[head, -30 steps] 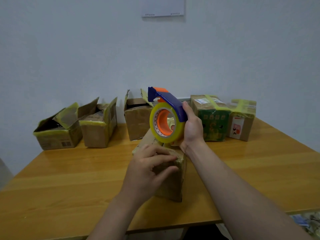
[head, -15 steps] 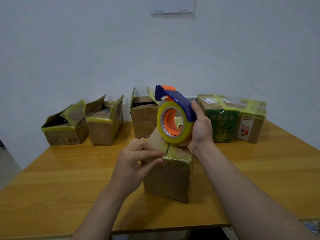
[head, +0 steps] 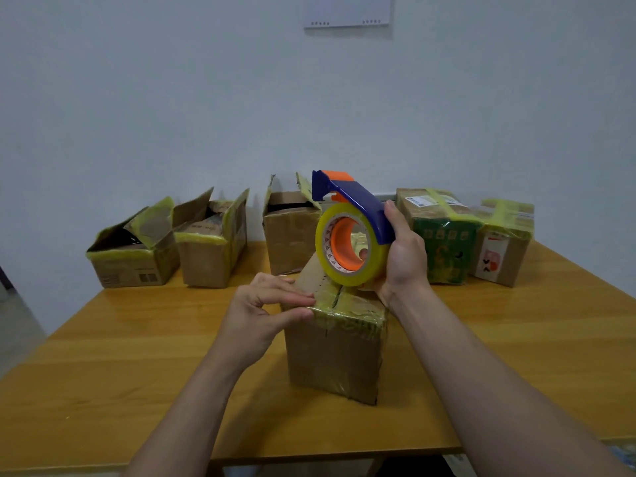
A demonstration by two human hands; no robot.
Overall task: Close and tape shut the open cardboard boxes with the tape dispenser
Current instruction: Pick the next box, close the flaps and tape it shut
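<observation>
A small cardboard box (head: 335, 352) stands in the middle of the wooden table (head: 516, 356), its top flaps folded down and covered in yellowish tape. My right hand (head: 402, 256) grips the blue and orange tape dispenser (head: 351, 232), which hangs upright just above the far edge of the box top. My left hand (head: 268, 311) pinches the near left edge of the box top between thumb and fingers. Three open boxes stand at the back: one at far left (head: 132, 259), one beside it (head: 213, 249) and one in the middle (head: 292, 235).
Two taped boxes stand at the back right, a green-fronted one (head: 440, 246) and a brown one (head: 502, 249). A white wall rises right behind the row of boxes. The table's near edge runs just below my forearms.
My left hand slid from on top of the box to its near left edge and now pinches there. The dispenser stays in my right hand above the box.
</observation>
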